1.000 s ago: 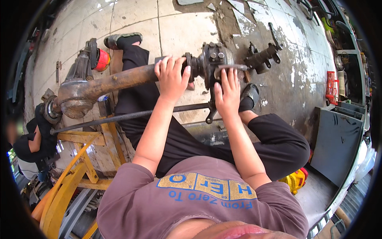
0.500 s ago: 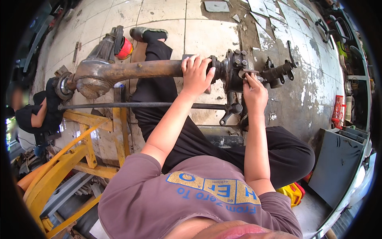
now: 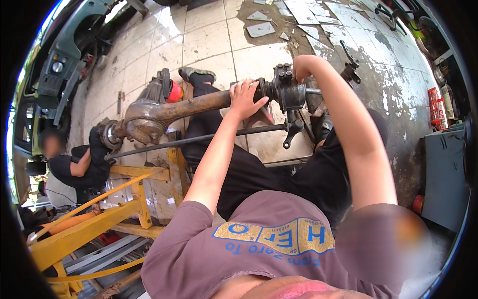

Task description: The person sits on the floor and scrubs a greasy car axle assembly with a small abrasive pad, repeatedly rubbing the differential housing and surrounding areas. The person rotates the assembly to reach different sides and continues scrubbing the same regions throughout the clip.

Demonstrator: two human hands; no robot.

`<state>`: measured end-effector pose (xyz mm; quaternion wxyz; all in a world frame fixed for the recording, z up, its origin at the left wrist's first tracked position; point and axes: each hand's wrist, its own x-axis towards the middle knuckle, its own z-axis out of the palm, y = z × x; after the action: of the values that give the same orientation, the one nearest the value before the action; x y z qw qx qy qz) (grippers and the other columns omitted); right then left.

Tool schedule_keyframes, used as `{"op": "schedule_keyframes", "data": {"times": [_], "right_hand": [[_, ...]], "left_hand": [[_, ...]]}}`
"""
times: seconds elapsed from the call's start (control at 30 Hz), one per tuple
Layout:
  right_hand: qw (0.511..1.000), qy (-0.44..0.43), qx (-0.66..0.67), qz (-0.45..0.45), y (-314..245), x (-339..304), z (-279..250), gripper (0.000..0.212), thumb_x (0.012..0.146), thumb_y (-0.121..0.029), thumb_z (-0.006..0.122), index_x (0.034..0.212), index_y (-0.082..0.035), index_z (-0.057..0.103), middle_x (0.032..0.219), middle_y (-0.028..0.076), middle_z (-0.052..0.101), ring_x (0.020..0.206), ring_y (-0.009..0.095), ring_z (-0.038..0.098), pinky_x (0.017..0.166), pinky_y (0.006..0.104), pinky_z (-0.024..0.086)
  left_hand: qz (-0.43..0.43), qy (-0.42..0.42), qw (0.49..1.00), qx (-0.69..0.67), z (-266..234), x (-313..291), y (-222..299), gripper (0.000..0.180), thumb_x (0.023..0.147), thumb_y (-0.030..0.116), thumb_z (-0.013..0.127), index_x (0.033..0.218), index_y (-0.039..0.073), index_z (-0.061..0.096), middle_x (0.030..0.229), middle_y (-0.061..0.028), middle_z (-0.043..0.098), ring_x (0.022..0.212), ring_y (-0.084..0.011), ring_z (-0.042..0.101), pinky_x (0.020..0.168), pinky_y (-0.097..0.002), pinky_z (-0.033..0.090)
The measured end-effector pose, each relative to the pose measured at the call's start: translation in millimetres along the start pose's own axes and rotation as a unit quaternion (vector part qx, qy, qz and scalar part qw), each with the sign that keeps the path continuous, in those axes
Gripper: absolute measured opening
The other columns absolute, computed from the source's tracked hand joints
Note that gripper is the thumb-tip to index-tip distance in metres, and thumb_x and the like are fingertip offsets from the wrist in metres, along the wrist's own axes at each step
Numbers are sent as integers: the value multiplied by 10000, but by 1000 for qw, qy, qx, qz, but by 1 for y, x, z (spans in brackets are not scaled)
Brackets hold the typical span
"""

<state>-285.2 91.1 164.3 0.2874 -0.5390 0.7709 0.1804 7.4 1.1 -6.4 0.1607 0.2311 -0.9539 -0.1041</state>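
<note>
One vehicle (image 3: 57, 66) stands at ten o'clock in a workshop, its front end toward the tiled floor. At nine o'clock, a person in dark clothing (image 3: 69, 169) sits near the outer end of a rusty axle housing (image 3: 201, 103). A yellow frame (image 3: 84, 237) fills eight o'clock. The housing's rounded bulge lies between nine and ten o'clock, and its tube slopes up toward one o'clock; a red tin (image 3: 175, 92) sits beyond it, past ten. A dark rod (image 3: 172, 144) runs along the near side, beneath the left forearm.

At twelve o'clock, the left hand (image 3: 244, 101) lies palm down on the tube, fingers spread wide rather than clenched, beside the flange. It has kept its place there over the past second. Just past one o'clock is the dark, bolted hub (image 3: 290, 93), a pale metal shaft (image 3: 313, 91) projecting from its right side.

The right hand (image 3: 303, 67) has shifted from the hub's near side to its far side, at one o'clock, its forearm now arching over the shaft. Its fingers curl inward, but whether they hold anything cannot be told. The change suggests attention has moved to the hub's far face, while the left hand appears to steady the tube.

Near two o'clock lies a dark metal part (image 3: 350, 70); at three, a grey cabinet (image 3: 446, 174).
</note>
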Motion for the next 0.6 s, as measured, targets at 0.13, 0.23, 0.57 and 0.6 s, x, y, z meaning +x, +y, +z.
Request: {"op": "schedule_keyframes", "data": {"times": [0.13,0.23,0.57,0.6], "right_hand": [[990,-119,59,-50,31,-5,-30,484,867,-226,984,1330,-143,870,1370,173,817,1227,356,790,909,523,689],[993,-99,31,-62,27,-17,-50,456,873,-229,1000,1310,-173,884,1341,180,823,1180,337,788,853,505,699],[978,8,47,-203,6,-15,-48,550,844,-320,1013,1359,-187,872,1295,70,866,1180,270,801,900,477,657],[979,10,35,-203,12,-16,-50,542,841,-322,1014,1349,-189,877,1294,67,866,1187,271,799,902,476,651]], "left_hand": [[5,-54,998,10,-4,8,-6,925,1011,751,694,1681,125,569,1723,-131,480,1651,-378,334,1359,-603,148],[-18,-130,991,6,-15,11,-7,995,1015,817,631,1736,138,526,1792,-141,417,1706,-391,267,1388,-595,79],[-64,-217,974,-2,-20,26,-31,832,1079,774,562,1703,224,595,1829,-81,417,1752,-369,231,1394,-580,102],[-64,-225,972,-1,-20,30,-31,836,1080,777,557,1710,228,586,1830,-83,417,1751,-371,237,1393,-585,113]]}}
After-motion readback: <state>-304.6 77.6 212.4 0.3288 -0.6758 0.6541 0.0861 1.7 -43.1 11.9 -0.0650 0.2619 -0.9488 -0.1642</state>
